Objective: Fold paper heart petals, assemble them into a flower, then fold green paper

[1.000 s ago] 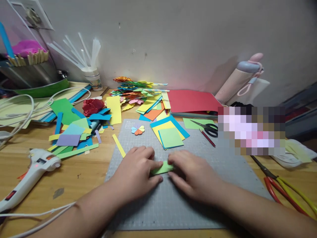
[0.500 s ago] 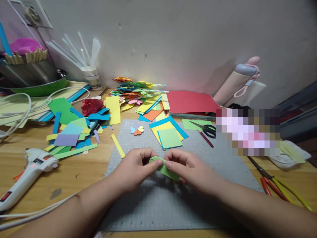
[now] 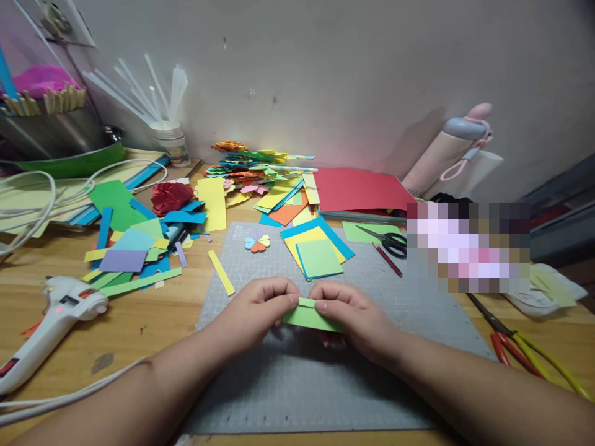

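A folded piece of light green paper is held between both hands above the grey cutting mat. My left hand pinches its left end, thumb on top. At its right end, my right hand grips it the same way, with some fingers underneath. A narrow flap shows along the paper's upper edge between the thumbs. Beyond the hands lie stacked green, yellow and blue sheets and a small multicoloured paper flower. A yellow strip rests at the mat's left edge.
On the left are a white glue gun, cables and coloured paper scraps. Black scissors, a dark red pencil and red-yellow pliers lie to the right. A red sheet is at the back.
The green paper has turned from a slant to nearly level between the hands. The thumbs have moved apart, uncovering the flap along its upper edge.
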Available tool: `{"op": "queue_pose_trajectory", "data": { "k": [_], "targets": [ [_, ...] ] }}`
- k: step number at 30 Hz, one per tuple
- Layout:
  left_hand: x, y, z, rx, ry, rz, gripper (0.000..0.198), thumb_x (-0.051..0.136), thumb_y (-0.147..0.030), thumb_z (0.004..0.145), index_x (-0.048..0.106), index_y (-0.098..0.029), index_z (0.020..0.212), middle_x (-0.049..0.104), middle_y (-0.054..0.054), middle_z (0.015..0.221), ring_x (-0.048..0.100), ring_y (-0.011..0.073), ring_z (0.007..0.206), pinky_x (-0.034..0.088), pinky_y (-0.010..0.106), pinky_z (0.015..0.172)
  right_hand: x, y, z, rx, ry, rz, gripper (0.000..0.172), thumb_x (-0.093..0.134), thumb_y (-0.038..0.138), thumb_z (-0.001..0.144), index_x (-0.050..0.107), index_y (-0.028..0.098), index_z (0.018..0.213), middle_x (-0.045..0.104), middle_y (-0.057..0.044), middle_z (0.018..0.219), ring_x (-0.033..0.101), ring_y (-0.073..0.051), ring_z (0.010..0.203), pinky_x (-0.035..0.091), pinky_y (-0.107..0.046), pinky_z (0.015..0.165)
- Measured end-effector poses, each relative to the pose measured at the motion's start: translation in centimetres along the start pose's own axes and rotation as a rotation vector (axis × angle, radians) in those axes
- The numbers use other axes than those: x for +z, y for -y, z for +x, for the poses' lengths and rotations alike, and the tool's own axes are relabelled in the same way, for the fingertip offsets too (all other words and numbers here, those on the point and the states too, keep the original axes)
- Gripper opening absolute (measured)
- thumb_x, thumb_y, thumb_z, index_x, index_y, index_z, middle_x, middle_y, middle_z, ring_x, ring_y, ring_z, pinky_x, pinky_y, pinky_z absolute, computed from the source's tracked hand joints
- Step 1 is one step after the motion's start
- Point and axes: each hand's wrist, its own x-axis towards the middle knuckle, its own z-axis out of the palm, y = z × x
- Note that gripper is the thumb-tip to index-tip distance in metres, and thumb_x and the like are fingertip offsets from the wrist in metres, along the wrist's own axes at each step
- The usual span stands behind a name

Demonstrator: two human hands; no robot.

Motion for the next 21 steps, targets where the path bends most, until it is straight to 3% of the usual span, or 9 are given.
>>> {"op": "queue_pose_trajectory", "data": {
  "k": [7,15,18,21],
  "targets": [
    [0.17,0.05,0.10,0.022,-0.012,0.137,0.014,0.052,-0.030,0.070,0.053,-0.017,0.068,0.044,-0.004,0.061,0.038,0.0113,0.059,0.028,0.023,0.054,0.13,-0.02,-0.17,0.012,0.014,-0.077,0.015,0.048,0.031,0.079,0.048,0.018,0.071,0.046,0.005,0.050,0.042,-0.008,0.043,0.029,-0.019,0.041],
    [0.22,-0.17,0.17,0.030,-0.052,0.170,0.014,0.044,-0.027,0.072,0.048,-0.018,0.062,0.040,-0.005,0.059,0.038,0.0123,0.060,0.030,0.023,0.057,0.02,0.01,-0.45,-0.267,0.075,-0.495,0.017,0.044,0.029,0.089,0.051,0.017,0.079,0.045,0.002,0.068,0.041,-0.011,0.062,0.036,-0.023,0.058],
    [0.23,-0.10,0.11,0.065,-0.033,0.237,0.015,0.044,-0.027,0.074,0.049,-0.018,0.064,0.042,-0.004,0.061,0.040,0.0129,0.063,0.032,0.024,0.059,0.07,0.01,-0.57,-0.290,0.039,-0.604,0.018,0.042,0.026,0.090,0.048,0.018,0.075,0.045,0.003,0.067,0.041,-0.011,0.062,0.034,-0.023,0.058],
    [0.22,0.06,-0.02,0.092,-0.009,0.292,0.016,0.044,-0.028,0.077,0.050,-0.018,0.067,0.042,-0.004,0.062,0.039,0.0127,0.063,0.032,0.024,0.058,0.14,-0.08,-0.58,-0.262,0.010,-0.536,0.025,0.043,0.029,0.091,0.044,0.018,0.068,0.040,0.004,0.063,0.038,-0.010,0.059,0.031,-0.023,0.055]
  ]
}}
